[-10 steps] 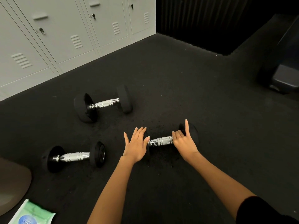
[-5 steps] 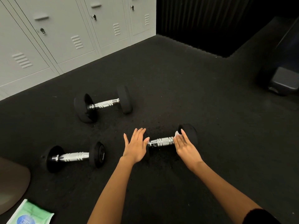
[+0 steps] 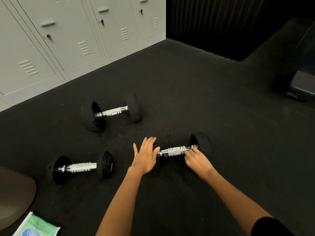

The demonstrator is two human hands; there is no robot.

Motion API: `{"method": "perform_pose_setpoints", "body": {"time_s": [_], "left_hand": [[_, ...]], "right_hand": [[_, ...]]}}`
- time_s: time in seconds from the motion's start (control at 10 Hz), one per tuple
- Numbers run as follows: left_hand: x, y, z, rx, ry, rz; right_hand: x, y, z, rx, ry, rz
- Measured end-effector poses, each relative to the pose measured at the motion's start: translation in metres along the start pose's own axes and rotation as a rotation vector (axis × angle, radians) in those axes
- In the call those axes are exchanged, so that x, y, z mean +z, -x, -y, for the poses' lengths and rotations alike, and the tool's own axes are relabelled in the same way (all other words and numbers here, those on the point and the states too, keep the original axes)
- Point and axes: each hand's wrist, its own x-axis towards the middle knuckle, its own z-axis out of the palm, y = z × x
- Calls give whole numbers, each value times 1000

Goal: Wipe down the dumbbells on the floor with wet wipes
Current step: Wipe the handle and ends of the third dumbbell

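Clearly the left hand lay flat, fingers straight, on the dumbbell end; the right hand curled at its handle, wipe unseen. Unsteadied, the dumbbell could roll away.

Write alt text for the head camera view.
A person's left hand rests flat on one end of a dumbbell on black floor while the right hand works at its chrome handle. Two more dumbbells lie left; a wet wipes pack sits near.
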Motion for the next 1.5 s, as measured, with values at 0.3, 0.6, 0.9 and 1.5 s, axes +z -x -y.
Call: {"method": "perform_pose_setpoints", "body": {"time_s": [0.3, 0.6, 0.9, 1.5], "left_hand": [[1, -4, 3, 5, 24, -12], [2, -2, 3, 12, 4, -16], [-4, -4, 1, -11, -7, 23], [-5, -3, -1, -33, 1, 46]], "right_hand": [[7, -16, 5, -71, 9, -73], [-18, -37, 31, -187, -241, -368], [-18, -40, 46, -141, -267, -206], [-31, -47, 42, 136, -921, -415]]}}
